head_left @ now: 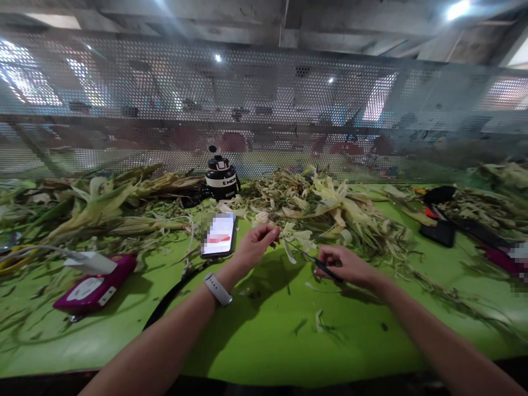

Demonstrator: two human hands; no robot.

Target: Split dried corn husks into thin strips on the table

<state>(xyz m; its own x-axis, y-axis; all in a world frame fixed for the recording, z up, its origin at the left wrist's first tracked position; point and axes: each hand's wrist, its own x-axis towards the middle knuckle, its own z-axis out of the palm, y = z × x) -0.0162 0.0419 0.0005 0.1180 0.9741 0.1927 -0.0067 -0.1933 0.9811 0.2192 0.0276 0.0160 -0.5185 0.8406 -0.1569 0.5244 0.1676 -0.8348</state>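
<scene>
My left hand (256, 246), with a pale watch strap (218, 289) on its wrist, is closed in a pinch at a pale green and cream bunch of husk strips (297, 238). The strips spread out to the right of the fingertips, above the green tabletop (264, 335). My right hand (339, 265) is wrapped round a slim dark pointed tool (325, 268). Its tip reaches left to the husk strips; whether it is scissors or tweezers I cannot tell. A few cut scraps (319, 320) lie below the hands.
Behind the hands lies a heap of dry husks (342, 203), with more husks (103, 203) at left. A lit phone (218, 235), a black-and-white bottle (221, 180) and a purple power block (94, 289) with a charger stand left. A dark phone (438, 233) lies right. A perforated screen (264, 110) closes the back.
</scene>
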